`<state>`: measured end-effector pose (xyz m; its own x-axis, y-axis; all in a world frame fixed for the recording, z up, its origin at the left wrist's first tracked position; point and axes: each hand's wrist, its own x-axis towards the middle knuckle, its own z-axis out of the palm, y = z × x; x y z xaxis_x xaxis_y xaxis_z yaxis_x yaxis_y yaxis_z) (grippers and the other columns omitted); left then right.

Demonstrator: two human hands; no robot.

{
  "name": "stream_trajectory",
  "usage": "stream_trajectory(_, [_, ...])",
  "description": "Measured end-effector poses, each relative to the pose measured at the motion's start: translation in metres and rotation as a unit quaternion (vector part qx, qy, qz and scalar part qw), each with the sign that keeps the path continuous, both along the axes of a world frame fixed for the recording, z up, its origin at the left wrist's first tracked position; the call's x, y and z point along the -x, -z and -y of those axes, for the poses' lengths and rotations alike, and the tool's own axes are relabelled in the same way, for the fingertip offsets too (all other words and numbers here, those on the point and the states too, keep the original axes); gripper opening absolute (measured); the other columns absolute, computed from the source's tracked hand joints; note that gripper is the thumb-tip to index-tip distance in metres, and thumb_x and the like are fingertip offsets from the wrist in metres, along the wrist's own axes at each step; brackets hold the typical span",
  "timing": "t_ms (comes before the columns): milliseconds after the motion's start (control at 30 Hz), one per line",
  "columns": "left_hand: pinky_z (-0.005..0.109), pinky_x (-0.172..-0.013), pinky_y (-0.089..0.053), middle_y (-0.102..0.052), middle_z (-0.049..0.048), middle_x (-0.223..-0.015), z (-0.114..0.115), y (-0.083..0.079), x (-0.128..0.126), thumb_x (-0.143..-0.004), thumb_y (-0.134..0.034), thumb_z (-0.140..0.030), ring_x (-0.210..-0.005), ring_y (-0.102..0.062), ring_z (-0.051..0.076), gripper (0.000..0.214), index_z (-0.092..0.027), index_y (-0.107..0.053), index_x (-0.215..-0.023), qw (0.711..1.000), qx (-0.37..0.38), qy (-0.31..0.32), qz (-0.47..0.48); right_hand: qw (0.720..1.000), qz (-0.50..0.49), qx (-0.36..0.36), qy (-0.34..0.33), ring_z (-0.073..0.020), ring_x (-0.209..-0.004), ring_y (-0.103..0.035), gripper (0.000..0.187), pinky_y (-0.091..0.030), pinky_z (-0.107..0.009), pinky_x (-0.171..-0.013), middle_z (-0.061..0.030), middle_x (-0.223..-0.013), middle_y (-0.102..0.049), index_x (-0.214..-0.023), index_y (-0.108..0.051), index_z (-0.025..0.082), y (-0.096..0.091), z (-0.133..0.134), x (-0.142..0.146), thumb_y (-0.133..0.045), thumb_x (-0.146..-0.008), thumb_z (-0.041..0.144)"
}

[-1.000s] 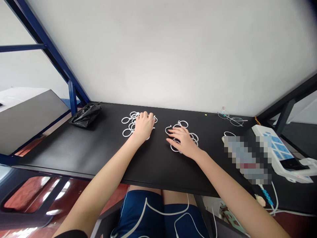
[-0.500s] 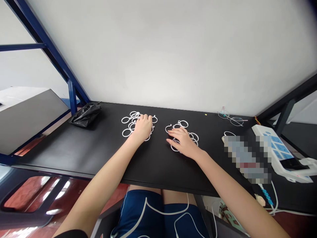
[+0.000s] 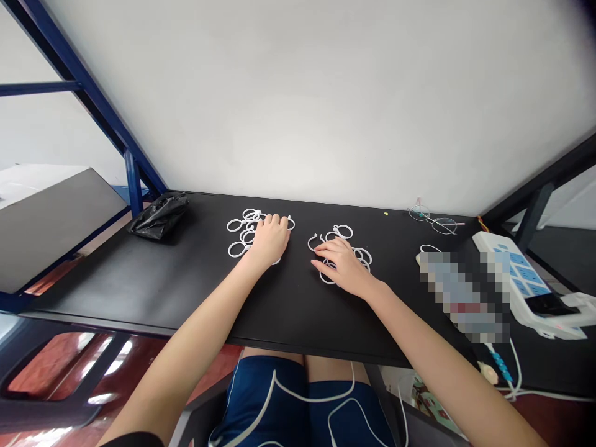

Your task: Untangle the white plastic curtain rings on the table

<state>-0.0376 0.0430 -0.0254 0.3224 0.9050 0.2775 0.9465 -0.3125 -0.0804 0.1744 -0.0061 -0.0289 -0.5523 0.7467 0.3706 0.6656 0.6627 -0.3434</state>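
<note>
We find thin, white, plastic-looking rings (image 3: 248,247) on the smooth black tabletop (image 3: 298,313): left hand (image 3: 270,241) curled over some, grip indeterminable; right hand (image 3: 345,266) open over others. Handling appears underway; lifting calls for separating overlaps.

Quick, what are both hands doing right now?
Left hand: fingers curled down over the left white rings; can't tell if it grips any.
Right hand: open, thumb apart from fingers, over the right white rings.
</note>
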Motion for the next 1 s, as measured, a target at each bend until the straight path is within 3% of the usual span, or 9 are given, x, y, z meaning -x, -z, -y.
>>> stream_trajectory(267, [0.036,-0.086,-0.043,-0.060,0.0072,-0.101,0.009,-0.004,-0.015,-0.095,-0.042,-0.024,-0.098,-0.053,0.023,0.016,-0.017,-0.056,-0.100,0.979,0.034,0.177,0.096,0.999,-0.037,-0.021,-0.018,-0.0212,-0.093,-0.058,0.015,-0.039,-0.045,-0.102,-0.0050,-0.096,-0.068,-0.092,-0.068,0.020,0.000,0.001,0.002,-0.055,-0.093,0.026])
stream_trajectory(467, [0.033,-0.082,-0.046,-0.059,0.0066,-0.097,0.012,0.000,-0.020,-0.091,-0.041,-0.013,-0.089,-0.056,0.020,0.022,-0.017,-0.061,-0.098,0.962,0.064,0.246,0.098,0.998,-0.059,-0.029,-0.013,-0.0187,-0.083,-0.057,0.018,-0.038,-0.043,-0.101,-0.0014,-0.080,-0.068,-0.075,-0.065,0.020,0.005,-0.002,0.001,-0.056,-0.091,0.018])
stream_trajectory(600, [0.028,-0.074,-0.047,-0.059,0.0066,-0.097,0.013,-0.001,-0.019,-0.089,-0.042,-0.012,-0.084,-0.058,0.017,0.024,-0.018,-0.064,-0.098,0.952,0.086,0.268,0.120,0.998,-0.051,-0.013,-0.014,-0.0186,-0.079,-0.057,0.021,-0.041,-0.042,-0.097,-0.0012,-0.076,-0.067,-0.071,-0.064,0.021,0.005,-0.002,0.001,-0.056,-0.091,0.018])
stream_trajectory(1000, [0.028,-0.070,-0.048,-0.060,0.0057,-0.093,0.016,-0.004,-0.020,-0.085,-0.051,-0.020,-0.081,-0.060,0.018,0.016,-0.018,-0.062,-0.095,0.944,0.097,0.285,0.139,0.997,-0.067,0.035,-0.003,-0.0212,-0.088,-0.060,0.015,-0.048,-0.040,-0.086,-0.0044,-0.092,-0.069,-0.088,-0.068,0.021,0.004,0.001,0.000,-0.053,-0.092,0.022])
